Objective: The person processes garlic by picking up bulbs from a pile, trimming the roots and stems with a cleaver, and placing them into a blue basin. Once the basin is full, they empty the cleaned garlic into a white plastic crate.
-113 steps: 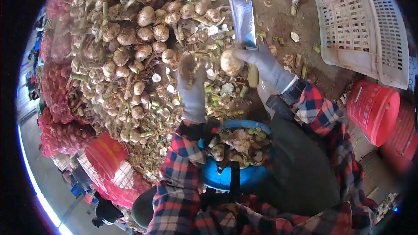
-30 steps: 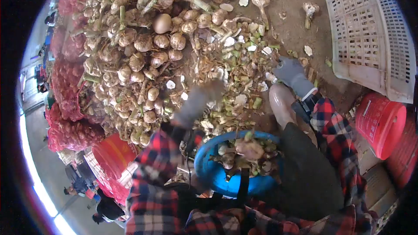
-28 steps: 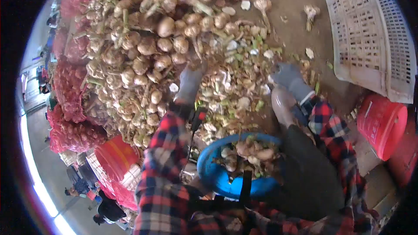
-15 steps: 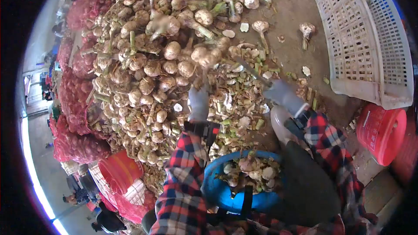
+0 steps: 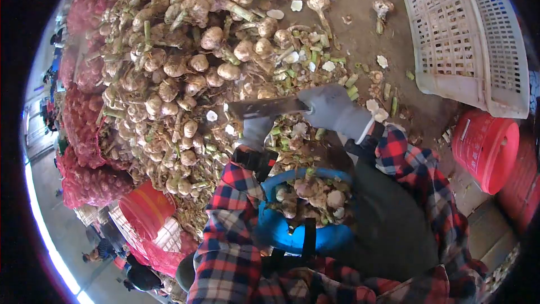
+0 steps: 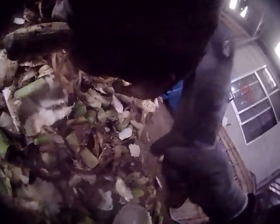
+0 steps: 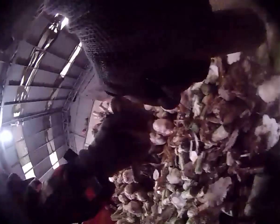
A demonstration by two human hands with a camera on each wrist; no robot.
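Observation:
Both hands wear grey gloves. My right hand (image 5: pixel 336 111) grips the handle of a broad-bladed knife (image 5: pixel 264 108), whose blade points left and lies across the view of my left hand (image 5: pixel 257 133). The blade hides the left fingers, so I cannot tell what they hold. Beyond the blade spreads a large heap of garlic bulbs (image 5: pixel 174 66), many with stalks. Under and around the hands lie cut stalks and peel scraps (image 5: pixel 298 155). In the left wrist view the right hand (image 6: pixel 200 179) shows at the lower right, beside the scraps (image 6: pixel 88 158).
A blue basin (image 5: pixel 281 242) with trimmed garlic pieces sits between the legs. White plastic crates (image 5: pixel 450 39) stand at the upper right, with a red bucket (image 5: pixel 484 149) below. Another red bucket (image 5: pixel 147 208) and pink mesh sacks (image 5: pixel 93 183) are at the left. People are in the background.
Earlier the right hand held the knife upright with a pale bulb beside it. Half a second ago the blade pointed up-left; it has since swung level, over the left hand.

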